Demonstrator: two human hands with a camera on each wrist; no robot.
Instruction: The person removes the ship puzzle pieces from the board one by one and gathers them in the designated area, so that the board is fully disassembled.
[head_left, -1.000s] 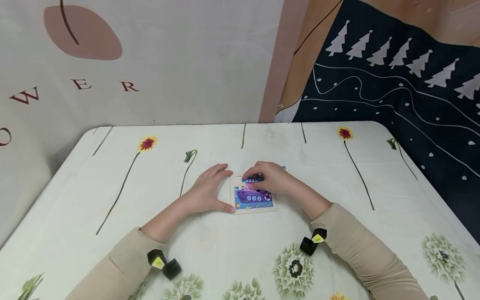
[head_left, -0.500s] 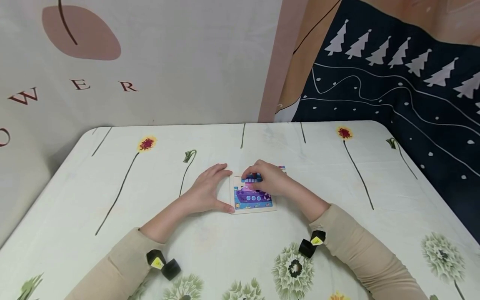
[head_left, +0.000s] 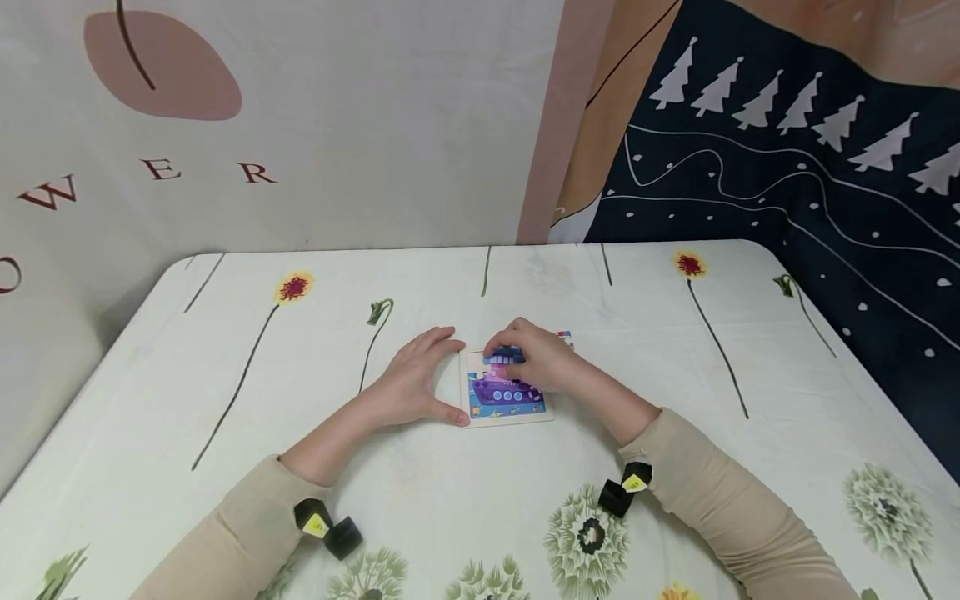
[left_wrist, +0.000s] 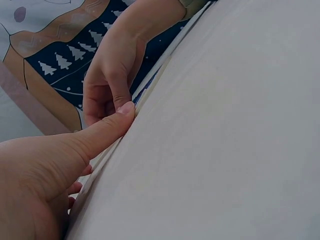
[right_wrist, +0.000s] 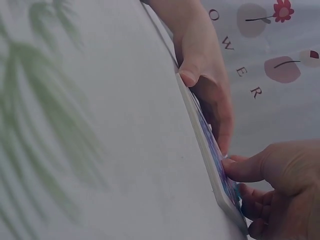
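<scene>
A small jigsaw puzzle board (head_left: 506, 408) with a purple ship on blue water lies on the table in the head view. My left hand (head_left: 416, 379) braces its left side, fingers extended, thumb on the near left corner and index fingertip at the far left corner. From the right, my right hand (head_left: 536, 354) reaches over the board's upper part. Its thumb and curled fingers pinch a blue-and-pink puzzle piece (head_left: 504, 357), close against the picture. The upper right of the board is hidden under this hand. In the right wrist view the board (right_wrist: 205, 135) shows edge-on, the right thumb at its face.
Just beyond the right hand, a small colourful printed piece (head_left: 565, 336) sticks out, partly covered. The white tablecloth (head_left: 420, 508) bears printed flowers. Fabric backdrops rise behind the table (head_left: 375, 125) and at its right side (head_left: 750, 183).
My right hand has shifted very slightly away from me, and the piece in its fingers has turned a little. More of the printed piece behind it shows. My left hand stays in place.
</scene>
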